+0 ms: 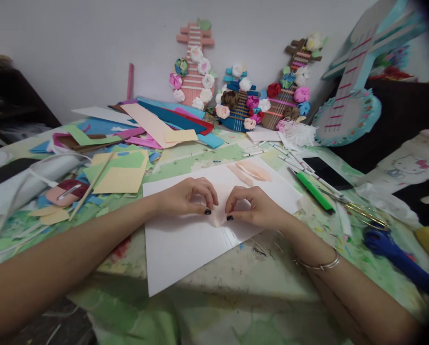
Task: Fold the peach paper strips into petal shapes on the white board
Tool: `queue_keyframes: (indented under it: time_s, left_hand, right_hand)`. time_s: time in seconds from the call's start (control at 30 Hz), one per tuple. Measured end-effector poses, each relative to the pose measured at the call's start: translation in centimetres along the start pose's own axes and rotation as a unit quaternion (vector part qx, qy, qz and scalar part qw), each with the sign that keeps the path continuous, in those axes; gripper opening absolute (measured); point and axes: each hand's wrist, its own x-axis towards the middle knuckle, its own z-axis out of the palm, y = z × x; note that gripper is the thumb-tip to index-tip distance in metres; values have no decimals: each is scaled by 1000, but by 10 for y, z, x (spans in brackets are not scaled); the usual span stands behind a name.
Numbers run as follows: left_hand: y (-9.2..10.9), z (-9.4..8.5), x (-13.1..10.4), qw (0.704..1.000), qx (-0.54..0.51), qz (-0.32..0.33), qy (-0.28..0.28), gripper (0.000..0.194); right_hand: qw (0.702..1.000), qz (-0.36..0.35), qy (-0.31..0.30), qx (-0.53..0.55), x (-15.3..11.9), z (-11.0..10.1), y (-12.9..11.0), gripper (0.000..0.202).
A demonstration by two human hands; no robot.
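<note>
Between my two hands is a thin, pale pink paper piece (219, 216), shaped like a petal. On its left edge my left hand (191, 197) is closed in a pinch of thumb and fingers. My right hand (252, 207) pinches the opposite edge, fingertips curled, a silver bangle on its wrist. Both hands are low over a large white sheet (178, 254) lying at an angle on the table. Just beyond my right hand, several peach paper petals (255, 171) rest on that sheet.
Coloured paper sheets (156, 125) pile up at the back left. Flower-decorated paper instruments (194, 72) lean on the wall. To the right lie a green cutter (315, 192), a black phone (325, 173), scissors (365, 214), several pens (289, 157) and a blue glue gun (397, 256).
</note>
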Motion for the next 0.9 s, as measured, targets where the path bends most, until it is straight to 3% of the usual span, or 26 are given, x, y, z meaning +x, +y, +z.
queue_keyframes:
  time_s: [0.3,0.5,0.9]
  left_hand:
    - [0,5,2,995,97,-4,17,8]
    - [-2,10,4,994,110,-5,14,7]
    - [-7,11,3,995,99,-22,25,6]
  right_hand:
    - [1000,-7,-9,-4,3,9,-2,17]
    - [999,34,-5,31,5,15,4,14]
    - [998,49,7,33,6,16,6,18]
